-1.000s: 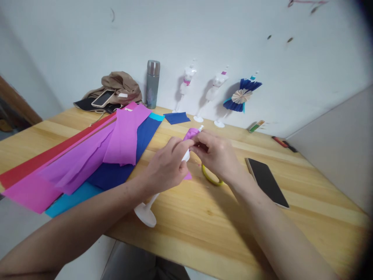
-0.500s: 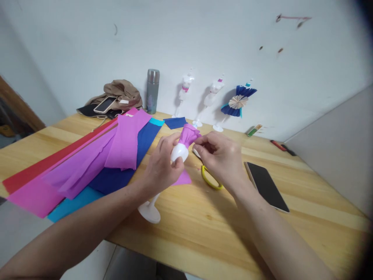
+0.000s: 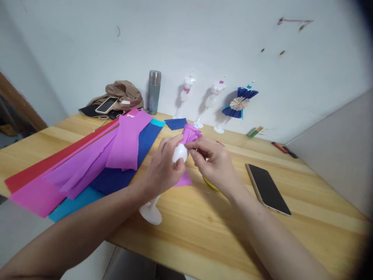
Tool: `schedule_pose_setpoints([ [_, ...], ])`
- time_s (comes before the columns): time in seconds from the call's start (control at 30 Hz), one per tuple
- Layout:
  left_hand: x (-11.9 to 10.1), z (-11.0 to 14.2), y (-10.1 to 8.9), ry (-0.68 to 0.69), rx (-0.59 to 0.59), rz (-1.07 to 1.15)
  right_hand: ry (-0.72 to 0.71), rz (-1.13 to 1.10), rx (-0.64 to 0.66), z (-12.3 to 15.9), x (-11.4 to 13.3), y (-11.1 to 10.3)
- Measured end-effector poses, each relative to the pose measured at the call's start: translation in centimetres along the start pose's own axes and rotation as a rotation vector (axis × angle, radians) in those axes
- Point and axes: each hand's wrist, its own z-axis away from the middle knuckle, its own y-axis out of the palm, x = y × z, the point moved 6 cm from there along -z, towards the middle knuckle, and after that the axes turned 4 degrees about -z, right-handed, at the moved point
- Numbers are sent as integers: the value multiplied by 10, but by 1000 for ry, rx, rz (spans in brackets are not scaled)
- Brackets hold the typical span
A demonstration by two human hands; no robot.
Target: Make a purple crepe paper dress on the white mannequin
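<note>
My left hand (image 3: 163, 165) is closed around a small white mannequin (image 3: 180, 153), which leans over the table with its round base (image 3: 150, 214) toward me. Purple crepe paper (image 3: 190, 133) wraps its upper part in gathered folds. With thumb and forefinger pinched together, my right hand (image 3: 214, 159) is at the lower edge of that paper, by the mannequin's waist; the fingertips hide the exact spot. Under my right hand lie yellow-handled scissors (image 3: 210, 184), mostly covered. A purple paper scrap (image 3: 184, 179) rests on the table below the mannequin.
Crepe paper sheets in purple (image 3: 125, 144), red (image 3: 58, 155) and blue (image 3: 147, 140) spread at the left. Along the wall stand a thermos (image 3: 154, 93), two white mannequins (image 3: 186, 93) and one in a blue paper dress (image 3: 239, 103). A phone (image 3: 268, 188) lies at the right.
My right hand has moved slightly left and down, from the side of the purple paper to its lower edge at the waist. It covers more of the scissors. My left hand keeps its grip.
</note>
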Motion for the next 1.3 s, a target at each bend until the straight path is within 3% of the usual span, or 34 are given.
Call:
schedule_pose_setpoints([
  [0.27,1,-2,-4,0,-35,9,65,-123,-73,1,-1,-1],
  [0.47,-2,0,-7,29,-73,33,359,-436,-44,1,-15,2],
  [0.63,-5,-1,-10,51,-94,61,484,-579,-79,2,-13,1],
  [1.0,-3,-2,-10,25,-112,86,343,-424,-149,3,-7,-3],
  [1.3,-7,-5,-16,75,-156,3,458,-479,-141,3,-18,5],
])
